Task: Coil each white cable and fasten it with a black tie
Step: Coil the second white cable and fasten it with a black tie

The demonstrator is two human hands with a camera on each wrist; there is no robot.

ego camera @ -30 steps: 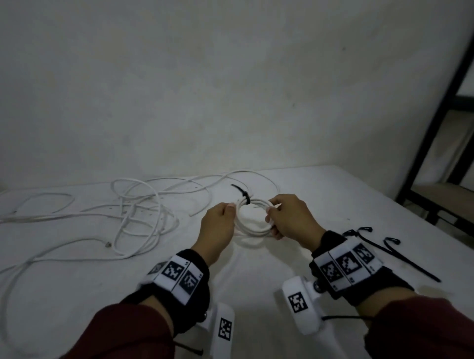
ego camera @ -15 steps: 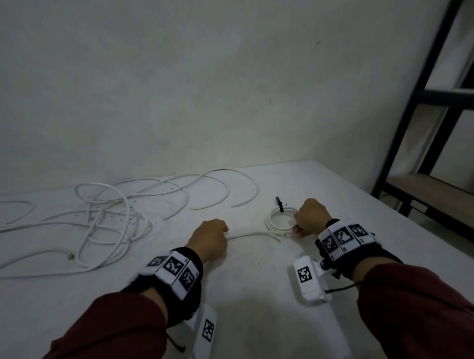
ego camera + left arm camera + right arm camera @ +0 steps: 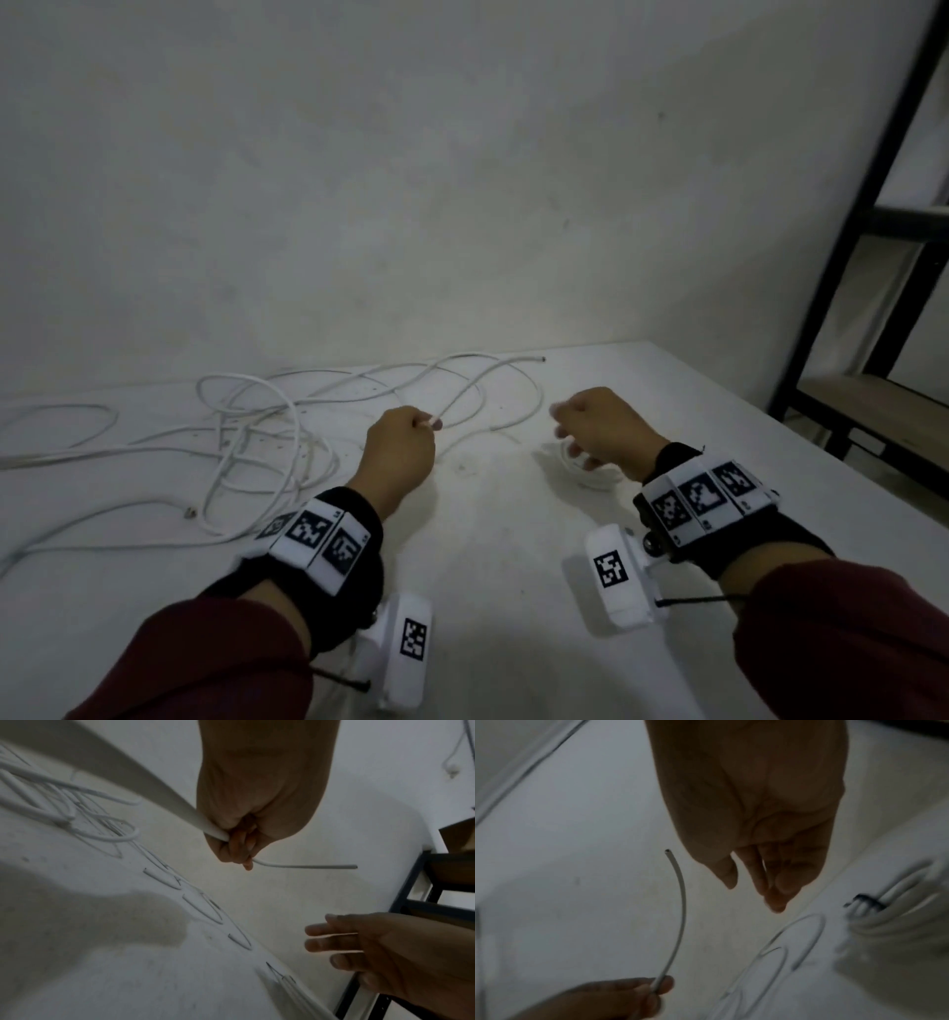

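My left hand (image 3: 426,424) pinches a loose white cable (image 3: 464,393) near its cut end, which sticks out up and to the right. In the left wrist view the left hand (image 3: 239,852) is curled round this cable (image 3: 303,865). My right hand (image 3: 570,431) hovers above a coiled white cable (image 3: 585,475) lying on the table and holds nothing. In the right wrist view the right hand (image 3: 765,882) has relaxed fingers. The cable end (image 3: 680,902) is beside it, and the blurred coil with its black tie (image 3: 864,901) is at the right.
A tangle of loose white cables (image 3: 257,431) spreads over the left and back of the white table (image 3: 488,565). A black metal shelf frame (image 3: 873,231) stands past the table's right edge. A plain wall is close behind.
My right hand has let go of the tied coil, which now lies on the table, and has lifted off it. My left hand has raised a loose cable end.
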